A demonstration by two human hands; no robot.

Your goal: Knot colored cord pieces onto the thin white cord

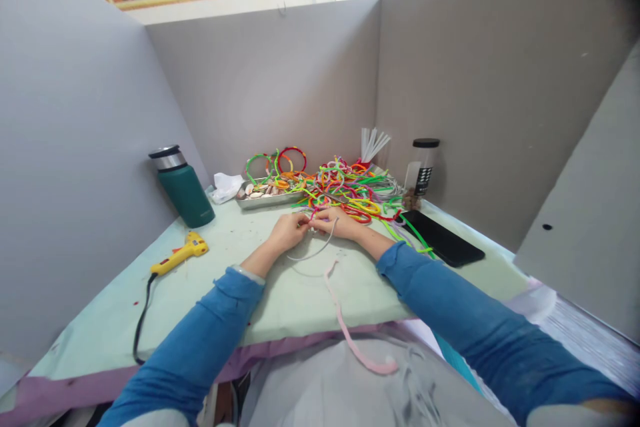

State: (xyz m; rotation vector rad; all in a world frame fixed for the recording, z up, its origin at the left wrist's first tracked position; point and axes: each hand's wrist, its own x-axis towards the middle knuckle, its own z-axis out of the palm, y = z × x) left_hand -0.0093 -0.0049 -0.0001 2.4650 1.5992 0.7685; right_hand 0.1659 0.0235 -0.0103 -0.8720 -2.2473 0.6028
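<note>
My left hand (291, 230) and my right hand (334, 221) meet over the middle of the table, fingertips nearly touching. Both are closed in a pinch around something small between them, too small to make out. A thin grey cord (320, 250) loops down from the fingers and curves to the left. Just beyond the hands lies a tangled pile of coloured fuzzy stems (345, 180). Nearer to me, a pink fuzzy strip (345, 327) runs over the table's front edge onto my lap.
A yellow glue gun (180, 255) with a black cord and a green bottle (185, 193) are on the left. A metal tray (273, 200) of shells stands behind the hands. On the right are a black phone (443, 238) and a clear container (421, 173). Grey partitions (265, 87) surround the table (210, 307).
</note>
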